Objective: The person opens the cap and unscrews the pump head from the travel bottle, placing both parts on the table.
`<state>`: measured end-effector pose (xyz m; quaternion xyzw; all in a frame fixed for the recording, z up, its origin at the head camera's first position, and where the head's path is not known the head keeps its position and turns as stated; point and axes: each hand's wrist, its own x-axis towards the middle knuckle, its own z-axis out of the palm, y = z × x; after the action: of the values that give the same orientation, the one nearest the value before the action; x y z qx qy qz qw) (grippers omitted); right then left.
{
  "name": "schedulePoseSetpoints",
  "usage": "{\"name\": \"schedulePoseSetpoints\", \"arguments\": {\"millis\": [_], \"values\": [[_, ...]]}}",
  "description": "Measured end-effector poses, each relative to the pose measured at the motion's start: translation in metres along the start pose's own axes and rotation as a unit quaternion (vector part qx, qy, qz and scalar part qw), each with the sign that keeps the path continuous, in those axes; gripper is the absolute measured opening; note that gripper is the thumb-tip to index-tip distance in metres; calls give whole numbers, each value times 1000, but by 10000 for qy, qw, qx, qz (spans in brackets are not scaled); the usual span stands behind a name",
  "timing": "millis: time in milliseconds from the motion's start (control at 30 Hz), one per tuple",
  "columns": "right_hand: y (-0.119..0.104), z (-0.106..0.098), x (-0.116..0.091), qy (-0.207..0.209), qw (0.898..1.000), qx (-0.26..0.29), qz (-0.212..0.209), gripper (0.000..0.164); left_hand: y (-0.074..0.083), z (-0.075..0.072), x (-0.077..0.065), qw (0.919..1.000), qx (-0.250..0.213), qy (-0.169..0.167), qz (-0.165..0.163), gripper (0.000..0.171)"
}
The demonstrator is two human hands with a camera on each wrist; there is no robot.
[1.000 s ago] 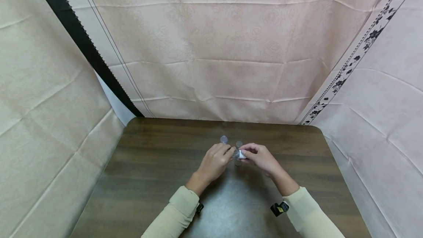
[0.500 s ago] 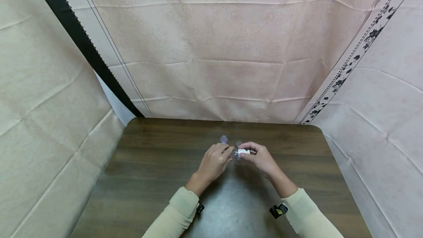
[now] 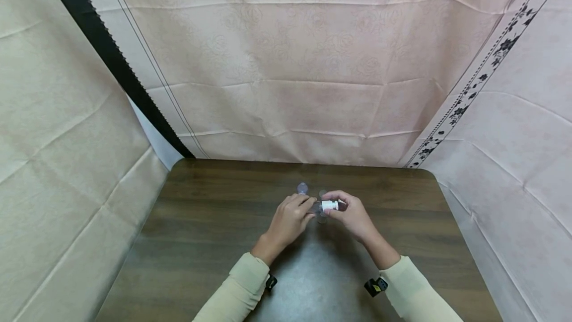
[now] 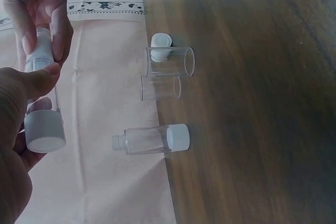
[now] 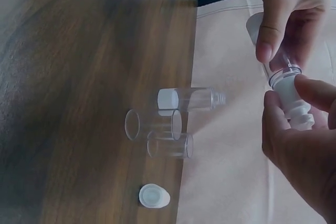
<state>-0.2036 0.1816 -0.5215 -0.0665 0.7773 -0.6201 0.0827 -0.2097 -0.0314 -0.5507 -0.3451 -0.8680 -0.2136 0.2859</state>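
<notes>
My left hand [image 3: 290, 217] grips a small clear bottle [image 5: 269, 51] with a white base [image 4: 45, 129], tilted above the table. Facing it, my right hand [image 3: 354, 215] pinches a white pump top [image 5: 289, 92] between thumb and fingers. The pump top meets the mouth of the bottle, in line with it. In the left wrist view, the left thumb lies across the clear wall of the bottle. Fingers cover much of both parts in the head view.
On the brown table [image 3: 214, 242] stand a second clear bottle with a white base [image 4: 178, 137] and two clear cylindrical covers, one larger [image 4: 184, 62] and one smaller [image 4: 160, 88]. A small white nozzle piece [image 5: 154, 196] is beside them. Cloth hangs behind the table's far edge.
My right fingers have shifted round the pump top and spread a little, so more of its white side shows in the head view. The left hand has hardly moved.
</notes>
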Motion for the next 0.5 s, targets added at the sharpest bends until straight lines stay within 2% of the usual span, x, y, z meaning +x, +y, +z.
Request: {"name": "schedulePoseSetpoints", "arguments": {"millis": [167, 267, 500], "values": [[1, -2, -1, -56, 9982, -270, -540, 32, 1, -3, 0, 9998, -83, -89, -124, 36], [3, -2, -2, -63, 9962, -302, -820, 33, 2, -4, 1, 9999, -82, -30, -129, 37], [3, -3, -4, -131, 9929, -243, -1155, 38, 3, -6, 2, 9999, 36, 121, -49, 41]]}}
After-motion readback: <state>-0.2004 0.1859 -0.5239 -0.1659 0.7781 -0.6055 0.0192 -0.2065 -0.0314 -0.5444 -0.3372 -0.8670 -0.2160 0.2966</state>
